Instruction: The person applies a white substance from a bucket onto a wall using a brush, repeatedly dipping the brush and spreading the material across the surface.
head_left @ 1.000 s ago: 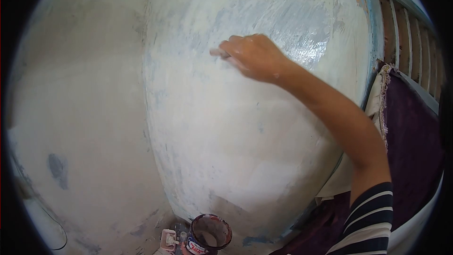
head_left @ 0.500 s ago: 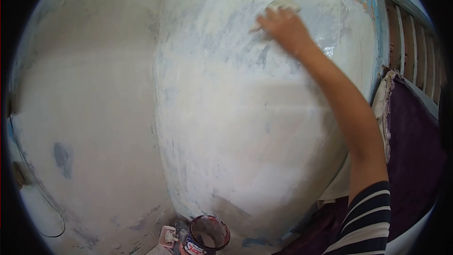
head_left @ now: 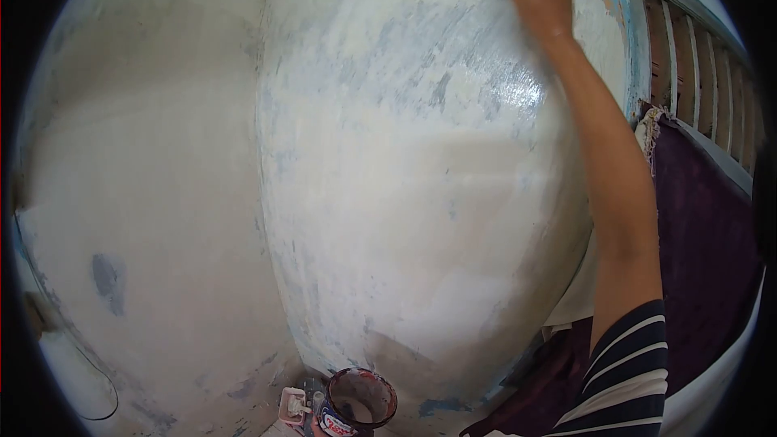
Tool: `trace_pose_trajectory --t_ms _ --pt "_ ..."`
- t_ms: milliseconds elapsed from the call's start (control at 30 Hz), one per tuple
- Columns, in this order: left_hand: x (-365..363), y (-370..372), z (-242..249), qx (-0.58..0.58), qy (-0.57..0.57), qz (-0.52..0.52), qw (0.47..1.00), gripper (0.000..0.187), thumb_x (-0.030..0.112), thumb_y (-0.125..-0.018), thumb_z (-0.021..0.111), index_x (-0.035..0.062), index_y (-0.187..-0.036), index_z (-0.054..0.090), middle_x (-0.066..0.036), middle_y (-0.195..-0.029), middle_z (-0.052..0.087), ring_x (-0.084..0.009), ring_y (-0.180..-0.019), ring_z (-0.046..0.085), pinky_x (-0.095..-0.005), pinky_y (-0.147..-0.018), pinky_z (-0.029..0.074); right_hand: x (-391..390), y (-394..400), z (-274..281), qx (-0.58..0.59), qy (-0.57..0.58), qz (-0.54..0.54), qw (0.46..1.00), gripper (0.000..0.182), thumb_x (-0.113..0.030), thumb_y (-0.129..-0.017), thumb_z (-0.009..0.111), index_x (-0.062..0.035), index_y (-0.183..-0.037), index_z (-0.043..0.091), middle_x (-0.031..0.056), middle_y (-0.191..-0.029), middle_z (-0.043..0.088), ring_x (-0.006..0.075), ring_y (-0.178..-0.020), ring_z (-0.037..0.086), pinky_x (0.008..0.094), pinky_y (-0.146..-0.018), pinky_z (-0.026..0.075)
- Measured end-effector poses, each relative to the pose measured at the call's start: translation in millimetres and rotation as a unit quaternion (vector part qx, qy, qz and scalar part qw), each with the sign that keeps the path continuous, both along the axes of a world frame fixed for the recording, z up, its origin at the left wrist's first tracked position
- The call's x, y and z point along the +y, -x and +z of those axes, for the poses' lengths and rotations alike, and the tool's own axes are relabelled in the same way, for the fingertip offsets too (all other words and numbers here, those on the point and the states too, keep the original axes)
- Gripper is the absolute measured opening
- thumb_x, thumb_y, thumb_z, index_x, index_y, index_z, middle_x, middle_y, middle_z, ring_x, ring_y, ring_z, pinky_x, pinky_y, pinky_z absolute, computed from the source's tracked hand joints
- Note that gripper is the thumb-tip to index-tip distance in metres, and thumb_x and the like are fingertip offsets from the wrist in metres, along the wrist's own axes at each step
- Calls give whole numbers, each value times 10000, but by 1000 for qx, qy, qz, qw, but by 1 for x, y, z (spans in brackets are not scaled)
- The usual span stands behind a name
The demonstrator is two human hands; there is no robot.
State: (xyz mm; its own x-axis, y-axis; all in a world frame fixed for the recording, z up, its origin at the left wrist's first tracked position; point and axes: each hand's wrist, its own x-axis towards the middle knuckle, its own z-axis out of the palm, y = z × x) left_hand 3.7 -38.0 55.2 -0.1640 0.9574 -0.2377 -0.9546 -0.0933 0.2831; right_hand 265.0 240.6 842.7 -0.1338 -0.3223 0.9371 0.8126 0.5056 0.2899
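High on the pale, patchy wall, my right hand is closed and smeared by motion; what it holds is too blurred to name. A wet, shiny patch lies just below it. At the bottom edge, a small part of my left hand shows against the side of a round bucket with a stained rim and a printed label. The bucket has pale, wet-looking material inside.
A small pinkish tray with whitish material stands left of the bucket. On the right are a slatted window frame and a dark purple cloth. A thin cable runs down the lower left.
My right hand has moved up and to the right along the wall. The pale flat tool seen in it before no longer shows clearly. My left hand stays at the bucket.
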Motion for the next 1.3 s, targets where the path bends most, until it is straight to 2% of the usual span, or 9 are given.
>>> trace_pose_trajectory --t_ms 67,167,400,567,700,933,1100,1167,1300 --pt "5 17 -23 -135 -239 -151 950 784 665 -970 343 133 -1539 437 -137 -1498 539 -379 -1365 500 -590 -1090 459 -21 38 -56 -151 25 -139 978 302 -48 -896 608 -153 -1153 729 46 -1140 726 247 -1053 693 362 -947 562" --pt "9 21 -30 -75 -197 -146 966 793 697 -947 369 140 -1499 486 -133 -1454 576 -387 -1305 542 -586 -1024 500 -14 77 -118 -347 32 -106 931 293 -52 -866 687 -141 -1144 719 61 -1071 721 273 -1027 694 398 -920 572" --pt "0 38 -4 -5 -128 -96 987 860 758 -906 341 167 -1520 457 -143 -1479 532 -409 -1309 534 -603 -989 508 -17 60 -50 16 297 231 926 375 -318 -1027 612 -42 -1274 676 153 -1167 740 218 -998 701 331 -874 557" --pt "-12 47 6 47 -62 -50 996 917 809 -872 318 190 -1538 434 -152 -1500 495 -428 -1312 527 -618 -960 515 0 29 -41 -11 -88 60 994 245 -139 -948 610 -80 -1164 709 86 -1093 746 284 -938 716 358 -815 572" --pt "-17 60 14 14 -23 -55 998 956 842 -854 293 169 -1513 454 -176 -1428 542 -436 -1169 602 -588 -769 569 21 72 -147 -261 -58 -219 938 271 -153 -949 605 -139 -1195 716 80 -1183 734 270 -1064 699 408 -952 549" --pt "-22 63 53 -5 27 -57 998 953 823 -883 309 100 -1483 468 -220 -1334 596 -461 -1033 660 -555 -518 575 -25 124 -379 -372 301 52 876 186 -116 -895 624 -134 -1065 699 114 -1083 690 304 -909 687 418 -808 564" --pt "-30 77 39 -13 -19 -125 992 904 777 -892 310 141 -1524 431 -205 -1444 521 -474 -1196 593 -607 -644 576 9 39 -300 -33 518 147 842 324 -301 -980 645 4 -1066 711 181 -1008 743 272 -960 714 396 -868 554" --pt "-33 80 41 -9 -7 -118 993 848 717 -913 308 174 -1561 381 -189 -1501 470 -467 -1250 561 -639 -694 567 -15 1 -233 28 369 132 920 245 -156 -1014 634 -11 -1199 701 57 -1018 733 125 -927 668 303 -832 543" --pt "-29 92 23 1 -62 -130 990 847 701 -918 306 154 -1560 380 -195 -1527 444 -458 -1348 491 -697 -858 523 -32 -35 -189 69 152 224 960 166 -38 -986 628 -27 -1134 702 63 -1088 734 145 -980 687 315 -892 551"
